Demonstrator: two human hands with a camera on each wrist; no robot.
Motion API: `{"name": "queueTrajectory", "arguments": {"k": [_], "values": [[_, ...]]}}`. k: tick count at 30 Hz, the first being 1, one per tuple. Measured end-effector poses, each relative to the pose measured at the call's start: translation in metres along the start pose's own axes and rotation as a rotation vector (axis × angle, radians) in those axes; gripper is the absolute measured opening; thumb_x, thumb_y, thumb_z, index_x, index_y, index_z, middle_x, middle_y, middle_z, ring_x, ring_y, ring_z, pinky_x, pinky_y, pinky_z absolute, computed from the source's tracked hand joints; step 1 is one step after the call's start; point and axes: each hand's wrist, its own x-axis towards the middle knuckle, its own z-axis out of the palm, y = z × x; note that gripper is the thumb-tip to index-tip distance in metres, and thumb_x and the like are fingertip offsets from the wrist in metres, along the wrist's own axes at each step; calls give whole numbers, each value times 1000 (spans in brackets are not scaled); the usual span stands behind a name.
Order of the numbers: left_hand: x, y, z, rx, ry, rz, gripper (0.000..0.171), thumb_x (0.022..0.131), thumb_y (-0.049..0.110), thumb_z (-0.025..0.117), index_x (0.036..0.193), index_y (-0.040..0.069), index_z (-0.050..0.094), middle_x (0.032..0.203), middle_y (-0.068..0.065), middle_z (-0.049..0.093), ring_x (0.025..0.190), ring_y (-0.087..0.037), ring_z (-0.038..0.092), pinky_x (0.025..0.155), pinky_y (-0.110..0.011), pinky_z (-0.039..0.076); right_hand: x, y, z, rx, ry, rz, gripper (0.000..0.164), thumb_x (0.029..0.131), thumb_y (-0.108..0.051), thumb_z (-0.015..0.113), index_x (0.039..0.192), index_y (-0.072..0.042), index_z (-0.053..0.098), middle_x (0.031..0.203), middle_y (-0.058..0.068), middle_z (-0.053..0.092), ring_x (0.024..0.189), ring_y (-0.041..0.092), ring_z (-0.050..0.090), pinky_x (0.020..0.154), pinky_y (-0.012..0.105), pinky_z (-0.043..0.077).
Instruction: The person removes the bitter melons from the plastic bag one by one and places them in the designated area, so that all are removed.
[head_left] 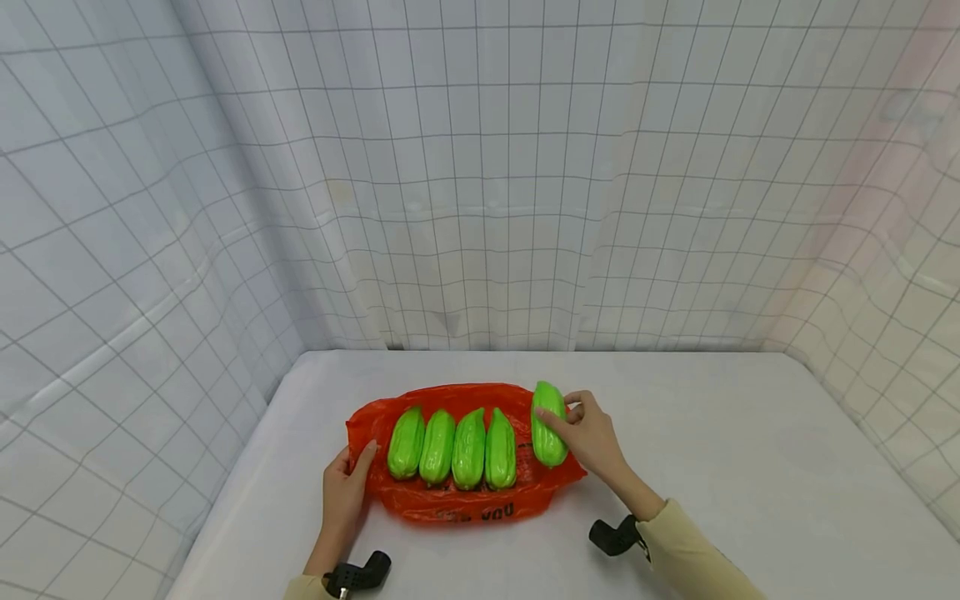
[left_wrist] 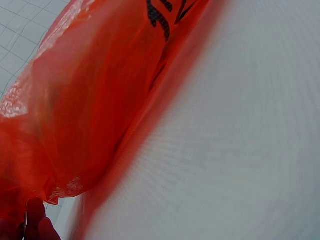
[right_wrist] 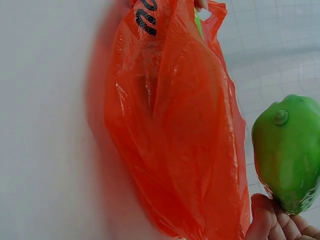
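A red plastic bag [head_left: 465,505] lies spread on the table with black print on its front. Several glossy green papayas [head_left: 437,448] lie side by side in it, narrow ends pointing away from me. At the bag's left edge, my left hand [head_left: 343,493] pinches the plastic between thumb and fingers; only its fingertips [left_wrist: 36,220] show in the left wrist view. My right hand [head_left: 592,437] grips another green papaya [head_left: 550,425] from the right, above the bag's right end. This papaya [right_wrist: 289,150] appears large in the right wrist view, its nubbed end toward the camera.
The table [head_left: 750,467] has a white cover. White curtains [head_left: 480,208] with a dark grid stand behind it and at both sides. A black wrist camera [head_left: 360,573] sits on the left wrist, and another camera [head_left: 615,535] on the right.
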Motion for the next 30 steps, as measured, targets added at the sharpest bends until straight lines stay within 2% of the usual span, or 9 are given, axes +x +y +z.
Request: {"name": "queueTrajectory", "arguments": {"k": [14, 21, 30], "values": [[0, 1, 0, -1, -6, -27, 39, 93, 37, 60, 108, 1, 64, 95, -11, 61, 79, -14, 50, 66, -18, 47, 5, -1, -13, 11, 66, -10, 61, 84, -50, 67, 118, -3, 48, 80, 8, 58, 64, 17, 54, 55, 29, 43], [0, 1, -1, 8, -3, -19, 39, 94, 36, 59, 109, 0, 63, 96, -12, 61, 79, -13, 50, 65, -18, 47, 7, 1, -21, 3, 121, -6, 61, 84, -52, 65, 119, -4, 49, 80, 8, 58, 67, 18, 54, 55, 30, 43], [-1, 1, -1, 3, 0, -14, 40, 94, 36, 59, 110, -1, 64, 97, -14, 62, 79, -13, 51, 66, -17, 47, 7, 2, -28, 19, 146, 16, 64, 84, -55, 63, 122, -5, 48, 82, 10, 58, 65, 20, 54, 55, 31, 43]]}}
